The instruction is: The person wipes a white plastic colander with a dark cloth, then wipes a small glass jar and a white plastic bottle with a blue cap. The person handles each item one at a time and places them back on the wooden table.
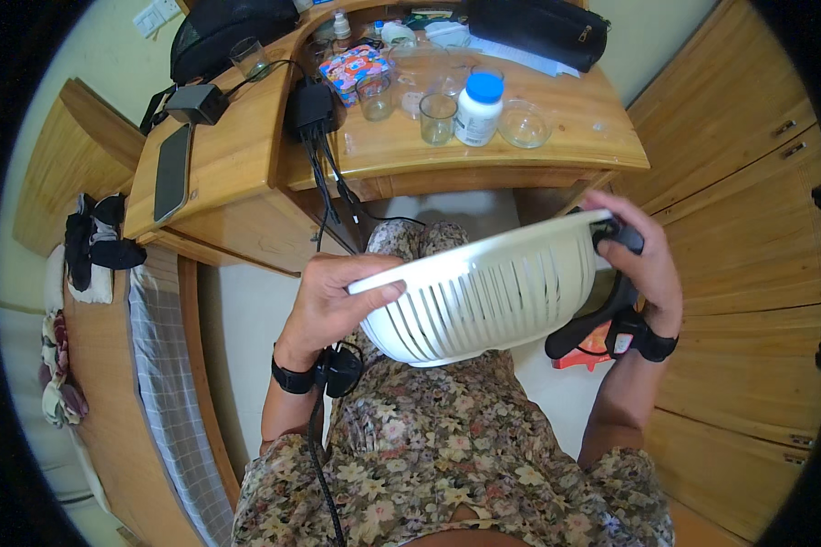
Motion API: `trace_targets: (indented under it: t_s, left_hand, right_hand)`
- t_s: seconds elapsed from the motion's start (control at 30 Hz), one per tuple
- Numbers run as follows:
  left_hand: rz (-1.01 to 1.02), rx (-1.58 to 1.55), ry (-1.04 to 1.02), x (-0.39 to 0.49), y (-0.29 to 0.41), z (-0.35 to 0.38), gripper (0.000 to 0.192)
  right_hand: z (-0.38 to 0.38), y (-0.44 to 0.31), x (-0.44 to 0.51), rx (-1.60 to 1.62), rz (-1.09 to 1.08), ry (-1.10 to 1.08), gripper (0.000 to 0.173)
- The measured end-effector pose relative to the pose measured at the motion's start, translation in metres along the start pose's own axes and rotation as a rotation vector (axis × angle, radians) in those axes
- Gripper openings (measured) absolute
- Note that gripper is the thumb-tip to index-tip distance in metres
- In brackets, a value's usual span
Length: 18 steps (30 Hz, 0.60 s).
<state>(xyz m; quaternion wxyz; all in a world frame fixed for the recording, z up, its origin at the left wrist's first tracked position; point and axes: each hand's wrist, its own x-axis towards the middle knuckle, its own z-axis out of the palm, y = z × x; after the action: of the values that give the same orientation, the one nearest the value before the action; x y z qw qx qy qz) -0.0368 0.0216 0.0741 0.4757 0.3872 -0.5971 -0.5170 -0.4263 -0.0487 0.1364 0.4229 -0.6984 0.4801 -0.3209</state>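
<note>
A pale plastic basket (479, 294) with slotted sides is held tilted over my lap, its right end higher than its left. My left hand (345, 294) pinches the left end of its rim, thumb on the slotted outside. At the raised right end, my right hand (640, 253) grips the basket, fingers over the top. Dark material shows between that hand and the basket, and a black curved object (595, 321) hangs below it; I cannot tell what these are. The inside of the basket is hidden. Black straps with small devices circle both wrists.
Ahead, a wooden desk (575, 130) holds a white bottle with a blue cap (479, 109), several glasses, a glass dish (525, 124), a patterned tin (354, 72) and a phone (172, 172). Black cables (325, 164) hang off its edge. Wooden cabinets (739, 253) stand right; a bed (171, 369) lies left.
</note>
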Motion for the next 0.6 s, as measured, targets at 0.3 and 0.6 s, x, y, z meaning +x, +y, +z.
trace_targets:
  t_s: [0.3,0.6]
  left_hand:
    - [0.281,0.205,-0.183,0.028,0.008,0.029,0.04]
    - [0.241,0.103,0.176,0.032,0.004,-0.001,0.032]
  right_hand:
    - [-0.017,0.034,-0.033,-0.047,-0.115,0.277,0.026]
    - [-0.077,0.068,-0.076,0.131,-0.137,0.796,0.019]
